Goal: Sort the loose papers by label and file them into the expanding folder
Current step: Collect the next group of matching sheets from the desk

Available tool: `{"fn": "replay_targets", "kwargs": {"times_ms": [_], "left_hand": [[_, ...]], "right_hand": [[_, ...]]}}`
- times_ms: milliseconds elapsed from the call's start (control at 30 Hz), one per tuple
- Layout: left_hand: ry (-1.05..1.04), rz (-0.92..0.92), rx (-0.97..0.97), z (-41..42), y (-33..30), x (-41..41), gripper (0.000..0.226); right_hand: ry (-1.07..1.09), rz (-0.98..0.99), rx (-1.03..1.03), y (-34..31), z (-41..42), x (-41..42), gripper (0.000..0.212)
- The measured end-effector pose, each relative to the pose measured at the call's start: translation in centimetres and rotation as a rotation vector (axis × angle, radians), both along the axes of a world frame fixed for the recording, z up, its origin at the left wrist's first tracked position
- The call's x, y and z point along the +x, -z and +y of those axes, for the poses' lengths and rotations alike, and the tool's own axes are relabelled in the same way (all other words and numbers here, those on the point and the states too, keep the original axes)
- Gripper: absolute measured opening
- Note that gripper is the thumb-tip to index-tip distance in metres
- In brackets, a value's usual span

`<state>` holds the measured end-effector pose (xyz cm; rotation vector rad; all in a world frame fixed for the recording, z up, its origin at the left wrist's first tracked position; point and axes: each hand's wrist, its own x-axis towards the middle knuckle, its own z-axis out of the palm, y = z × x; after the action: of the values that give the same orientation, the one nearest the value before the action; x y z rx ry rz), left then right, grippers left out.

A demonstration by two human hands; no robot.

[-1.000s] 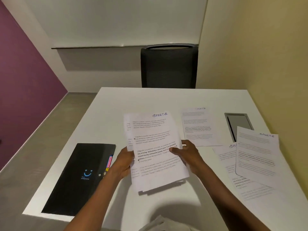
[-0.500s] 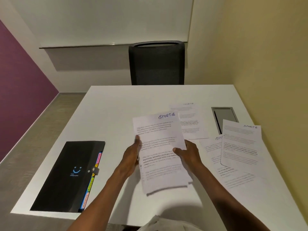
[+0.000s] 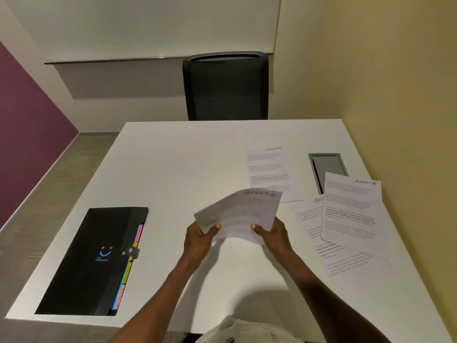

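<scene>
I hold a thin stack of papers (image 3: 241, 212) headed SPORTS above the table's middle, tilted away and blurred. My left hand (image 3: 199, 237) grips its near left corner, thumb on top. My right hand (image 3: 273, 233) grips its near right edge the same way. A black expanding folder (image 3: 99, 258) lies shut on the table at the left, its strap fastened and coloured tabs showing along its right side. One loose SPORTS sheet (image 3: 269, 169) lies beyond the stack. Two overlapping SPORTS sheets, the top one (image 3: 351, 214) and a lower one (image 3: 321, 246), lie at the right.
The white table (image 3: 178, 169) has a grey cable hatch (image 3: 326, 167) set into its far right. A black mesh chair (image 3: 226, 87) stands at the far edge. A yellow wall runs close along the right side.
The stack has lifted off the table and tipped toward flat, top edge swinging away. Both hands moved to its near corners. My view has shifted right and nearer.
</scene>
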<state>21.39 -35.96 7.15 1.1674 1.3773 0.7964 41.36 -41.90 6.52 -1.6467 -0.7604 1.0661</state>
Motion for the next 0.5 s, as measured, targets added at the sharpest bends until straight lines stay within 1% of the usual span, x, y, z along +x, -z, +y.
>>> {"fn": "replay_targets", "kwargs": {"times_ms": [200,400,500], "left_hand": [[0.022,0.036,-0.001,0.5,0.2,1.1,0.019],[0.107,0.14,0.073,3.6,-0.4,2.6,0.02],[0.125,0.144,0.115,5.0,-0.7,3.1,0.028]], "right_hand": [[-0.015,-0.034,-0.033,0.6,0.8,0.2,0.033],[-0.064,-0.049,-0.082,0.6,2.2,1.3,0.043],[-0.135,-0.061,-0.169,1.5,2.4,4.5,0.05]]}}
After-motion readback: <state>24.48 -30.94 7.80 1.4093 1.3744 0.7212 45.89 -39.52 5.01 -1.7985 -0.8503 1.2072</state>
